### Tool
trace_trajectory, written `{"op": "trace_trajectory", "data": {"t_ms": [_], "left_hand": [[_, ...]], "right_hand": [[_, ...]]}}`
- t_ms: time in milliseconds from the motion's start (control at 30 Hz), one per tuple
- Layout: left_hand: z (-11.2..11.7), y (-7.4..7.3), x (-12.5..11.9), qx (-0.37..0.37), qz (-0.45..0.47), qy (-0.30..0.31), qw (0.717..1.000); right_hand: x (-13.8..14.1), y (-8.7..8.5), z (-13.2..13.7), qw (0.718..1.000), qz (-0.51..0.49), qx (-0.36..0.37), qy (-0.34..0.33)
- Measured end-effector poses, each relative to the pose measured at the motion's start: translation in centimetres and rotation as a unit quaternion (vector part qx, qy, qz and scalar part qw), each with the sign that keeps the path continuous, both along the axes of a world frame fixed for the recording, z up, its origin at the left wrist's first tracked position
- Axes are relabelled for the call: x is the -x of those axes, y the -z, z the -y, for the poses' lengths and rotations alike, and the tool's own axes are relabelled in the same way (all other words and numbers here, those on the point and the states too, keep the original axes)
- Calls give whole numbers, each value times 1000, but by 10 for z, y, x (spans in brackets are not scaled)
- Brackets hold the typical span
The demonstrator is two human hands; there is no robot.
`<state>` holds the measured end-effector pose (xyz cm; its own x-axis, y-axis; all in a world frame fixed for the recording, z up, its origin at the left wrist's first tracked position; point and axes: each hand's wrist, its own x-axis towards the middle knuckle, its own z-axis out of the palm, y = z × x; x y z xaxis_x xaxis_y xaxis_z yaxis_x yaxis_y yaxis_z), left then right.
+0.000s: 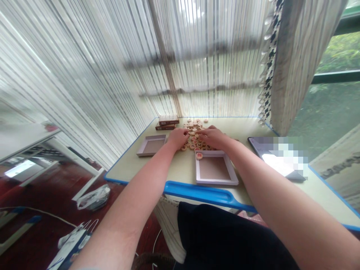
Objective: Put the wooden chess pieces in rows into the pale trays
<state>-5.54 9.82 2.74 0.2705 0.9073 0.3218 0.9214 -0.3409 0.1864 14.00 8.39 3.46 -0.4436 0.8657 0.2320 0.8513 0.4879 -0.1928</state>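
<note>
Round wooden xiangqi pieces [194, 139] lie in a loose pile near the far side of the table, several showing red or dark characters. At the pile's left edge my left hand [178, 139] has its fingers curled in among the pieces; what they hold is hidden. From the right, my right hand [214, 137] reaches over the pile with fingers stretched out, touching pieces. Just in front sits a shallow open box [231, 173], pale-walled with a brown bottom. One piece with a red character [199, 155] rests at its far left corner.
A second shallow box part [152, 144] lies left of my left hand. Behind it are two stacked small dark-red boxes [168, 120]. A tablet-like device [260, 144] lies on the right. The cream table [126, 165] has a blue rim, with a blue tray groove [197, 191] at the near edge.
</note>
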Motion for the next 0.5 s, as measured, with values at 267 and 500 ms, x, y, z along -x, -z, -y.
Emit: {"op": "trace_trajectory", "data": {"t_ms": [267, 500], "left_hand": [[-1, 0, 2, -12, -53, -53, 997], [-7, -11, 23, 59, -66, -53, 995]], "right_hand": [[-2, -4, 4, 995, -59, 43, 66], [-8, 3, -1, 963, -209, 114, 129]]}}
